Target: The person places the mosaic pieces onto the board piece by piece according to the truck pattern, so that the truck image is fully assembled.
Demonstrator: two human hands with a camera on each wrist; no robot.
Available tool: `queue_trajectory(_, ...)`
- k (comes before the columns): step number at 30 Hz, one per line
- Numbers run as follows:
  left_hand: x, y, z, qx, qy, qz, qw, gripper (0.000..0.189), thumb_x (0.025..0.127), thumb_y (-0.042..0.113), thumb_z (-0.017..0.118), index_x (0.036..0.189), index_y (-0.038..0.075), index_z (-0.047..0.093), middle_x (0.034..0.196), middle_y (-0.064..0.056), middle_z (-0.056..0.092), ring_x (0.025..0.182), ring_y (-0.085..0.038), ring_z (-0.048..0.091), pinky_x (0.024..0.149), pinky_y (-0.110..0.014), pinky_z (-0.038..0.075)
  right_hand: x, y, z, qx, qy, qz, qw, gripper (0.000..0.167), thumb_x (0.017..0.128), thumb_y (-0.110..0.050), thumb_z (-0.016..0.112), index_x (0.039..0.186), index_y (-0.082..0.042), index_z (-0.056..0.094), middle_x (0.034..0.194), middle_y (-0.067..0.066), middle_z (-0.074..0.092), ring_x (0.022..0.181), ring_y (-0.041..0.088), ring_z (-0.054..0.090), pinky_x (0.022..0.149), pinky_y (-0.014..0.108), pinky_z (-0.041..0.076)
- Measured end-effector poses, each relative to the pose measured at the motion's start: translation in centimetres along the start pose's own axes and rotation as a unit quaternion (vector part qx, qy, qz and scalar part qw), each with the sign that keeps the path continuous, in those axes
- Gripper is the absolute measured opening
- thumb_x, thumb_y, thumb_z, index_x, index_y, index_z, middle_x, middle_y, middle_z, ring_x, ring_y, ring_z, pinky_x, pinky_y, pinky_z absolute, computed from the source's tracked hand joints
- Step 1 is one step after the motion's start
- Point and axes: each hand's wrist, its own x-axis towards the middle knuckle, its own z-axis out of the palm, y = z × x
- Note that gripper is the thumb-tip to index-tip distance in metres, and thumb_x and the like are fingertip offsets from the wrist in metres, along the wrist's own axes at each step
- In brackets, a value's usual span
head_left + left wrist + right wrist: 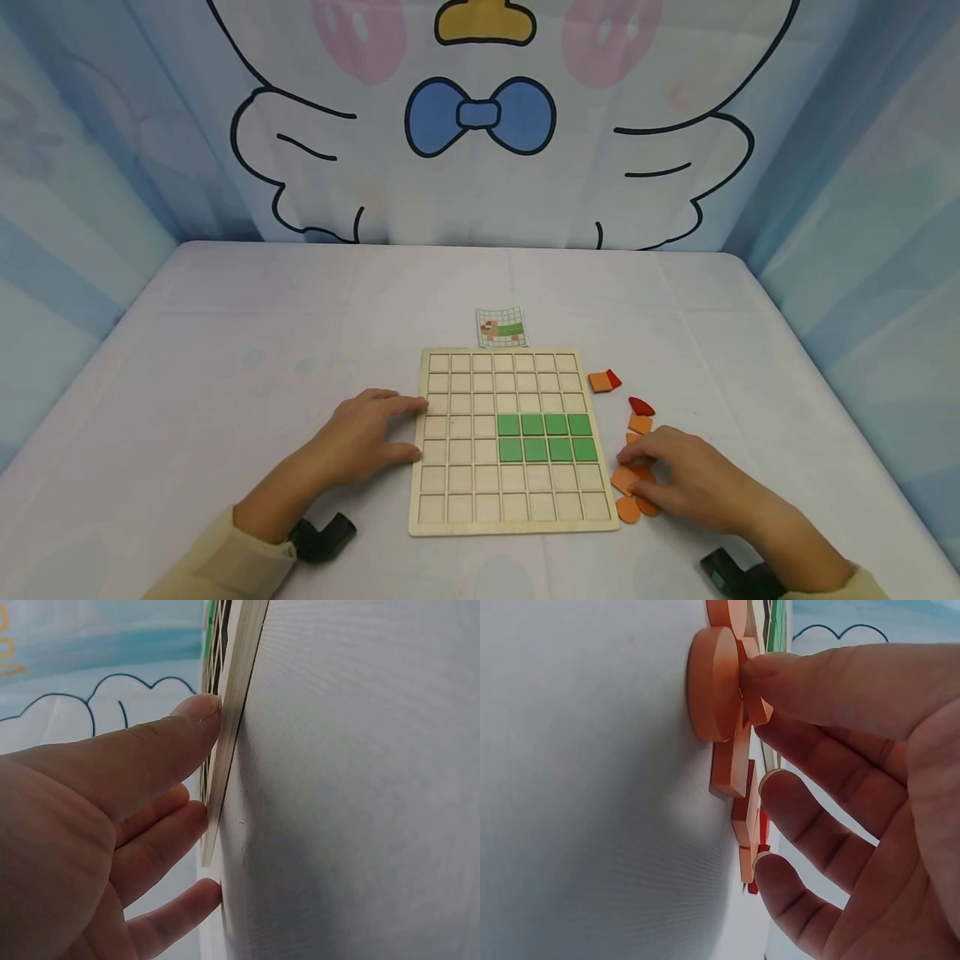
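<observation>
A wooden grid board (pixel 459 480) lies flat on the table, with two rows of green square tiles (pixel 532 437) in its cells at the right. My left hand (pixel 366 437) touches the board's left edge with spread fingers and thumb; in the left wrist view the thumb (pixel 142 754) meets the board's side (pixel 238 697). Right of the board, my right hand (pixel 686 475) pinches an orange tile (pixel 756 690) between thumb and index finger, over a cluster of orange pieces. A round orange piece (pixel 714 684) lies right beside the thumb. The pinched tile's full outline is partly hidden.
Behind the board lies a small picture card (pixel 502 327) showing a green and orange figure on a grid. An orange square (pixel 600 382) and a red piece (pixel 613 379) sit near the board's upper right. Another red piece (pixel 641 407) tops the orange cluster. A printed curtain surrounds the table.
</observation>
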Motion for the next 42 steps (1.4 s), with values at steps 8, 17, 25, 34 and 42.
queue_trajectory(8, 0.00, 0.04, 0.03, 0.000, -0.002, -0.003, 1.0000, 0.059, 0.084, 0.031, 0.083, 0.136, 0.014, 0.063, 0.132, -0.007, 0.062, 0.130, -0.035, 0.049, 0.101, -0.057, 0.040, 0.02, -0.06, 0.13, 0.005, -0.017, 0.000, 0.9998, 0.030, 0.086, -0.018, 0.080, 0.114, -0.018, 0.070, 0.111, -0.012, 0.064, 0.103, 0.015, 0.059, 0.089, 0.038, 0.051)
queue_trajectory(17, 0.01, 0.03, 0.10, 0.000, -0.002, -0.005, 1.0000, 0.059, 0.084, 0.030, 0.083, 0.137, 0.014, 0.063, 0.133, -0.008, 0.062, 0.130, -0.035, 0.048, 0.101, -0.057, 0.040, 0.15, 0.04, 0.15, 0.011, -0.036, 0.000, 0.9993, 0.030, 0.086, -0.015, 0.079, 0.115, -0.018, 0.071, 0.111, -0.012, 0.064, 0.099, 0.011, 0.057, 0.088, 0.037, 0.051)
queue_trajectory(25, 0.06, 0.00, 0.14, 0.003, -0.002, -0.003, 1.0000, 0.059, 0.084, 0.031, 0.083, 0.137, 0.014, 0.063, 0.133, -0.009, 0.062, 0.130, -0.036, 0.049, 0.101, -0.057, 0.041, 0.26, -0.14, 0.25, 0.000, -0.039, 0.025, 0.9989, 0.030, 0.085, -0.017, 0.079, 0.114, -0.017, 0.071, 0.111, -0.010, 0.064, 0.100, 0.015, 0.059, 0.088, 0.039, 0.052)
queue_trajectory(34, 0.11, 0.08, 0.09, 0.008, -0.006, -0.004, 0.9999, 0.059, 0.084, 0.031, 0.083, 0.137, 0.013, 0.063, 0.133, -0.008, 0.062, 0.130, -0.035, 0.049, 0.102, -0.056, 0.040, 0.43, -0.41, 0.38, -0.018, -0.026, 0.050, 0.9983, 0.027, 0.085, -0.024, 0.081, 0.110, -0.019, 0.072, 0.107, -0.010, 0.065, 0.094, 0.012, 0.057, 0.085, 0.039, 0.052)
queue_trajectory(42, 0.31, 0.04, 0.28, 0.007, -0.006, -0.008, 0.9999, 0.060, 0.084, 0.030, 0.083, 0.137, 0.013, 0.063, 0.133, -0.008, 0.062, 0.131, -0.036, 0.048, 0.102, -0.057, 0.040, 0.52, -0.49, 0.28, -0.018, 0.018, 0.055, 0.9982, 0.027, 0.083, -0.026, 0.084, 0.106, -0.019, 0.073, 0.098, -0.016, 0.062, 0.087, 0.006, 0.055, 0.078, 0.034, 0.052)
